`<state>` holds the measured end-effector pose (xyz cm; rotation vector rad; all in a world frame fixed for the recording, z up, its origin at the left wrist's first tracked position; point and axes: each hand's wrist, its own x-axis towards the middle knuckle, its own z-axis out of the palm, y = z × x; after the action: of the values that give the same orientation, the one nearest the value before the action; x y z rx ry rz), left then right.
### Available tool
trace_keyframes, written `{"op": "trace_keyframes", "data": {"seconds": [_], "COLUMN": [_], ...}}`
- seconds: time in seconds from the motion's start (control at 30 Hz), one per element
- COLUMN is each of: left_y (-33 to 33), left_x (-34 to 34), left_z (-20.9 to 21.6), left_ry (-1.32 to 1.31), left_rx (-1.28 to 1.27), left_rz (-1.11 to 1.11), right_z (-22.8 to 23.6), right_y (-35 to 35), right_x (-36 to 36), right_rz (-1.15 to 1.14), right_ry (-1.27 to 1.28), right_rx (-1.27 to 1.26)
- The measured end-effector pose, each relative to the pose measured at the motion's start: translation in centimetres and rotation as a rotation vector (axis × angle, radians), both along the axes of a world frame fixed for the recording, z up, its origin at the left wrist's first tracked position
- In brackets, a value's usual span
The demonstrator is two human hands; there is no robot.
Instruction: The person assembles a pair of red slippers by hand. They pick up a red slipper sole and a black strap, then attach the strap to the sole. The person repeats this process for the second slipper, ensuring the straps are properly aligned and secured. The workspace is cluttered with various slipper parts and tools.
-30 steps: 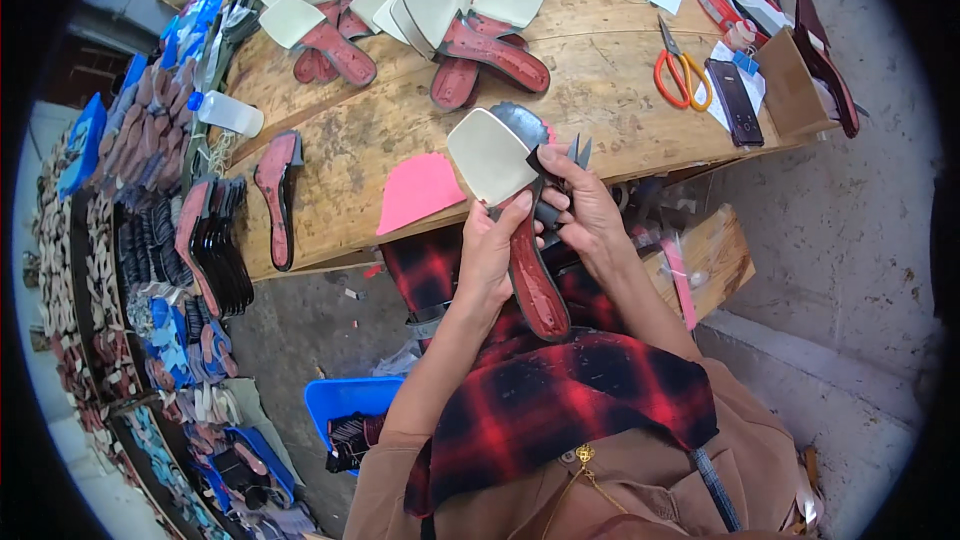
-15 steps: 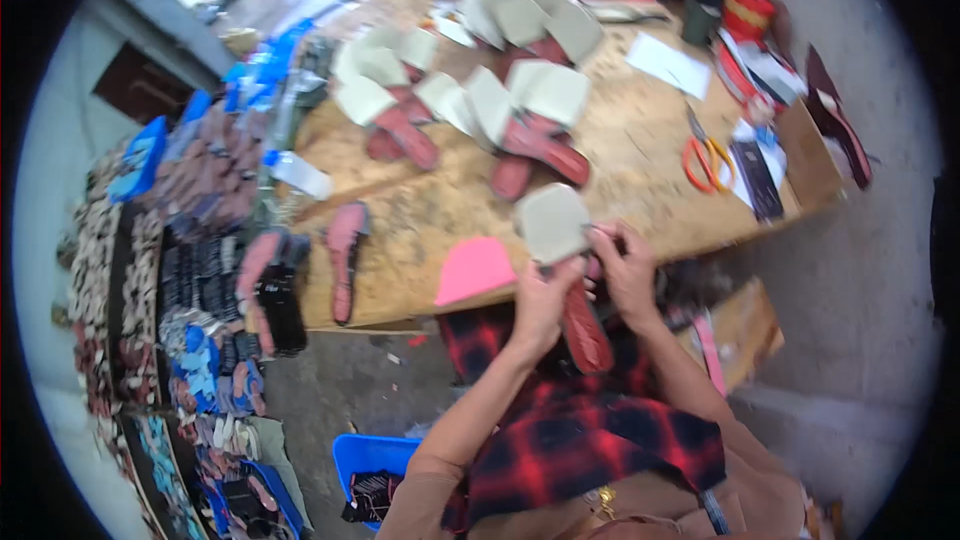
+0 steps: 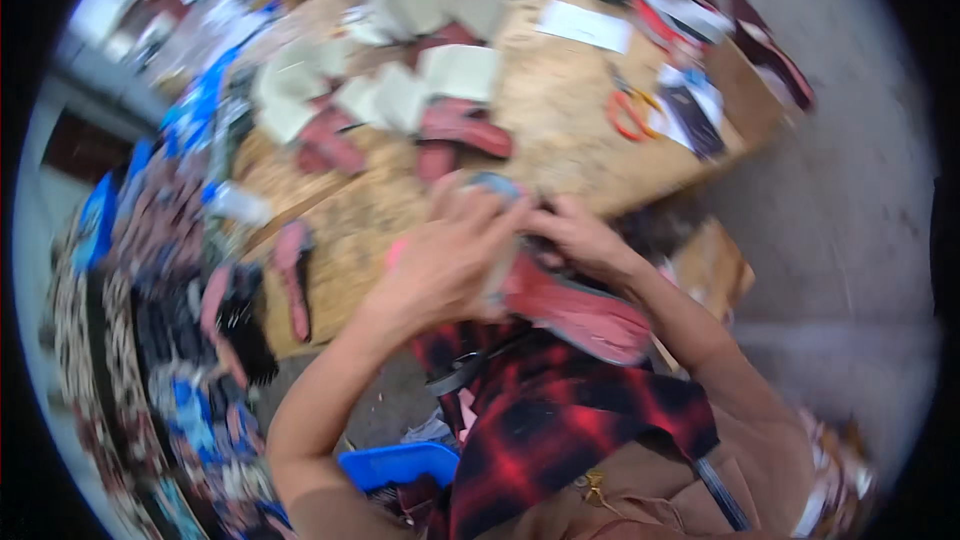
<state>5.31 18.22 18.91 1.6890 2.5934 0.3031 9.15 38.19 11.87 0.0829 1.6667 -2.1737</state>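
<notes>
In front of my lap I hold a red shoe sole (image 3: 590, 315) with a pale piece at its front, mostly covered by my hands. My left hand (image 3: 455, 245) is closed round that front part, its fingers lying across the top. Fingers of my right hand (image 3: 575, 235) are bent and pinch the edge beside the left fingertips; blur hides exactly what lies between them. Just beyond lie more red soles (image 3: 465, 127) with square cream pieces (image 3: 460, 72) fixed to them. A bright pink piece (image 3: 396, 252) peeks out by my left wrist.
Orange-handled scissors (image 3: 630, 115) and a dark flat case (image 3: 692, 122) lie toward the table's right corner, next to a cardboard box (image 3: 745, 90). At left are a white bottle (image 3: 238, 203), a pink sole (image 3: 292, 275) and racks of shoe parts. A blue bin (image 3: 400, 465) stands below.
The sole has swung so its heel points right, and it has come closer to me. My left hand moved over its front. The whole view has shifted.
</notes>
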Motion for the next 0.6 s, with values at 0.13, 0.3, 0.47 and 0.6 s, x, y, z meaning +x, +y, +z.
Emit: {"op": "trace_keyframes", "data": {"seconds": [0.13, 0.3, 0.47, 0.6], "left_y": [-3.2, -13.5, -19.3, -19.0], "left_x": [0.5, 0.1, 1.1, 1.9], "left_z": [-0.6, 1.6, 3.2, -0.3], "left_ry": [0.035, 0.275, 0.335, -0.363], "left_rx": [-0.103, -0.231, -0.139, 0.039], "left_rz": [0.120, 0.399, 0.567, 0.733], "right_z": [-4.1, -5.3, -2.0, 3.5], "right_y": [2.8, 12.1, 17.2, 16.1], "right_x": [0.7, 2.5, -2.1, -12.4], "right_rz": [0.259, 0.481, 0.379, -0.370], "right_ry": [0.166, -0.083, 0.097, 0.556], "right_rx": [0.092, 0.399, 0.581, 0.332]}}
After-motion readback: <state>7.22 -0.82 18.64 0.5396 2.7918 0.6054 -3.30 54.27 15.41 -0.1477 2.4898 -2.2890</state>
